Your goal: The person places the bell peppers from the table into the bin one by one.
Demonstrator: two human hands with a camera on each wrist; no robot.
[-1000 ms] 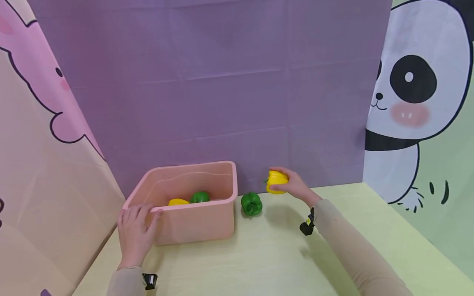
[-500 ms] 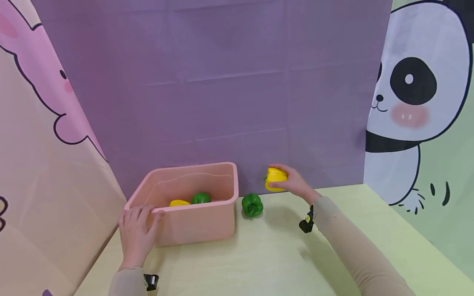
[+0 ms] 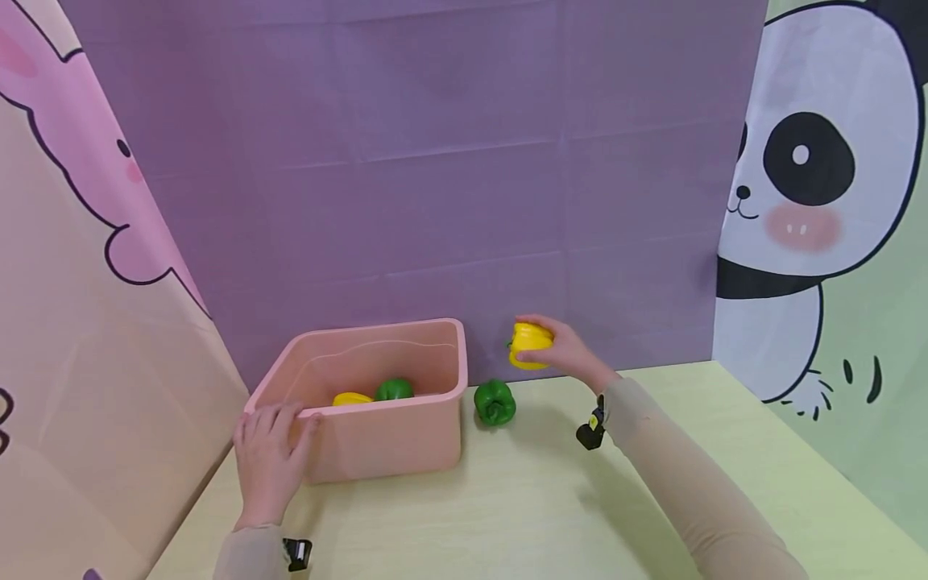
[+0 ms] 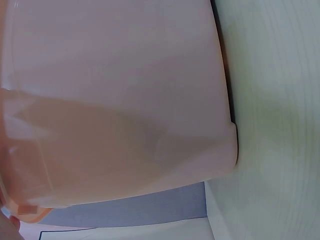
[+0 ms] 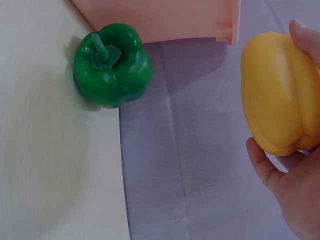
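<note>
My right hand [image 3: 569, 354] holds a yellow bell pepper [image 3: 532, 346] in the air, right of a pink plastic bin [image 3: 391, 443]. Thumb and fingers grip it from opposite sides, as the right wrist view also shows with the yellow pepper [image 5: 280, 95]. A green bell pepper [image 3: 495, 403] lies on the table beside the bin, below the held one. Inside the bin, another green pepper [image 3: 395, 390] and a yellow one [image 3: 352, 398] show partly above the front wall. My left hand [image 3: 268, 459] grips the bin's front rim near its left corner; its fingertips are hidden behind the rim.
The pale wooden table [image 3: 522, 499] ends at a purple cloth backdrop [image 3: 435, 161], close behind the bin. A printed panel stands at the left and a panda panel [image 3: 805, 201] at the right.
My right hand has moved slightly left and up with the yellow bell pepper. The left hand stays on the bin's rim, and the green bell pepper on the table has not moved.
</note>
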